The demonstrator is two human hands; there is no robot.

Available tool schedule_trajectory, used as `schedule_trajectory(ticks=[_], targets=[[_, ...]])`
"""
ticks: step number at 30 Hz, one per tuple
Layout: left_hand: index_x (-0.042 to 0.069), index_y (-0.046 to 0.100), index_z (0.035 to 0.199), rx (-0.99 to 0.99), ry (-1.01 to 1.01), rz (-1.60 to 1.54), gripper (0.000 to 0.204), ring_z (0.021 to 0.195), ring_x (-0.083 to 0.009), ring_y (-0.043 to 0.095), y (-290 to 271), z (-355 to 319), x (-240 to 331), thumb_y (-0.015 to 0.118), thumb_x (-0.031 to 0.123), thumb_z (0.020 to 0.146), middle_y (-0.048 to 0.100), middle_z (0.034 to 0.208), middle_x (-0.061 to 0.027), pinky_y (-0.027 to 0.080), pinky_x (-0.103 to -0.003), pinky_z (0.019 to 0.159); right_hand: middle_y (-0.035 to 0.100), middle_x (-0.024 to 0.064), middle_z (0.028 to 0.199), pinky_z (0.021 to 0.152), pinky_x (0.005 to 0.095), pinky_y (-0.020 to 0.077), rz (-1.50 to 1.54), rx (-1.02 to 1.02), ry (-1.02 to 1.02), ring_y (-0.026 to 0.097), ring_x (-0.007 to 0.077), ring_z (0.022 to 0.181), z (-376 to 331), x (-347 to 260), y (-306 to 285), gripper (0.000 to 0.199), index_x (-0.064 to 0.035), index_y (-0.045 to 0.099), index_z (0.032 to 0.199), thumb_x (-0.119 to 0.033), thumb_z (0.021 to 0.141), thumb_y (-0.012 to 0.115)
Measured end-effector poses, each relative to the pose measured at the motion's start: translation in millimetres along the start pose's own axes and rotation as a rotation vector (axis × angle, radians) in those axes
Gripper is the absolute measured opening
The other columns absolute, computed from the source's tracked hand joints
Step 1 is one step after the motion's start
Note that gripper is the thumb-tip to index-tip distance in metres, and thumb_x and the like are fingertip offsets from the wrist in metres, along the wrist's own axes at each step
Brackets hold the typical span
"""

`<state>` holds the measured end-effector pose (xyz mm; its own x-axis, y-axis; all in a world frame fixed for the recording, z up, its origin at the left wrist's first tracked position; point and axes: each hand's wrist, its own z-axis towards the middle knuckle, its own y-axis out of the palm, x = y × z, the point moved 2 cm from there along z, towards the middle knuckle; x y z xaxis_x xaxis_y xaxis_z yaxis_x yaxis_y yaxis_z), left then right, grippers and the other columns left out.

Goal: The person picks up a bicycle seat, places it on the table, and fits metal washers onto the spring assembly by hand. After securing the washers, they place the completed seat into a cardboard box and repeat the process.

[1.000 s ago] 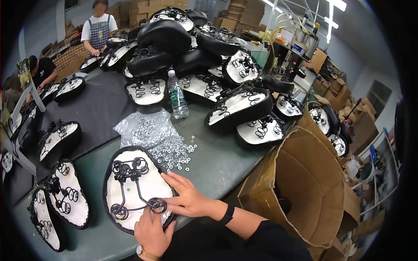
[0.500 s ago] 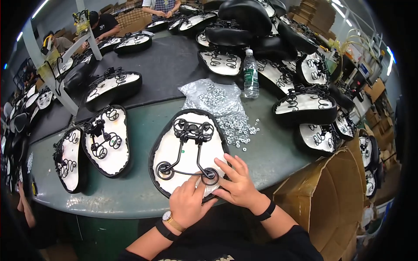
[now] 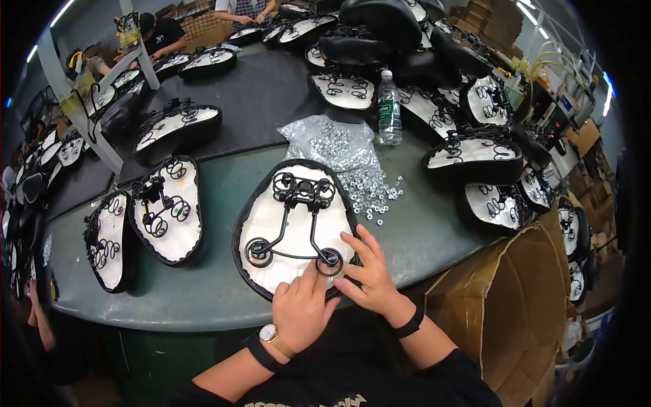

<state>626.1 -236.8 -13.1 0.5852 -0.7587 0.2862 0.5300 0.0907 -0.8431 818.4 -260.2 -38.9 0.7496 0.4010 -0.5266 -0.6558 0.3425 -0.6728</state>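
A bicycle saddle (image 3: 285,271) lies upside down before me, white underside up, black cover rim around it. Its black wire frame (image 3: 314,230) carries a clamp at the far end and two coils at the near end. My left hand (image 3: 302,313) has its fingers closed against the near-right coil spring (image 3: 329,255), with the fingertips partly hidden there. On the saddle's right edge rests my right hand (image 3: 371,275), its upper fingers spread and its lower fingers and thumb by the same coil. I cannot make out any small part between them.
A plastic bag of nuts (image 3: 332,146) lies beyond the saddle, with loose nuts (image 3: 369,197) spilling rightward. A water bottle (image 3: 389,112) stands behind. Two saddles (image 3: 166,210) lean together at left; more are piled right. An open cardboard box (image 3: 502,305) sits at the table's right edge.
The saddle and table sit slightly higher in the picture. My left hand has shifted a little right and down, still by the near-right coil; my right hand stays beside it.
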Motion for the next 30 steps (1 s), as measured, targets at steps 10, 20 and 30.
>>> schedule_trajectory(ticks=[10, 20, 30], targets=[[0.013, 0.066, 0.131, -0.041, -0.076, -0.073, 0.06, 0.083, -0.0216, 0.068, -3.7, 12.0, -3.4, 0.085, 0.037, 0.079, 0.066, 0.125, -0.0092, 0.042, -0.038, 0.065, 0.063, 0.0076, 0.147, 0.112, 0.0513, 0.0387, 0.003, 0.001, -0.142, 0.047, 0.0382, 0.144, 5.4, 1.0, -5.9, 0.037, -0.0122, 0.08, 0.111, -0.032, 0.08, 0.087], [0.008, 0.065, 0.135, 0.024, -0.031, -0.082, 0.066, 0.08, -0.0223, 0.066, 3.4, 3.9, -7.4, 0.084, 0.04, 0.08, 0.067, 0.125, -0.0127, 0.044, -0.036, 0.065, 0.062, 0.0127, 0.147, 0.115, 0.0533, 0.0395, -0.082, 0.004, -0.112, 0.044, 0.0424, 0.145, 5.3, -1.2, -16.4, 0.043, -0.0102, 0.079, 0.115, -0.038, 0.083, 0.085], [0.007, 0.065, 0.133, -0.14, -0.042, -0.022, 0.065, 0.079, -0.0231, 0.066, -4.4, 15.8, -6.3, 0.082, 0.042, 0.081, 0.067, 0.126, -0.012, 0.045, -0.038, 0.065, 0.057, 0.011, 0.153, 0.114, 0.0574, 0.0393, -0.146, -0.159, -0.249, 0.045, 0.0391, 0.146, 18.4, -0.6, -23.0, 0.05, -0.0104, 0.077, 0.117, -0.047, 0.084, 0.08]])
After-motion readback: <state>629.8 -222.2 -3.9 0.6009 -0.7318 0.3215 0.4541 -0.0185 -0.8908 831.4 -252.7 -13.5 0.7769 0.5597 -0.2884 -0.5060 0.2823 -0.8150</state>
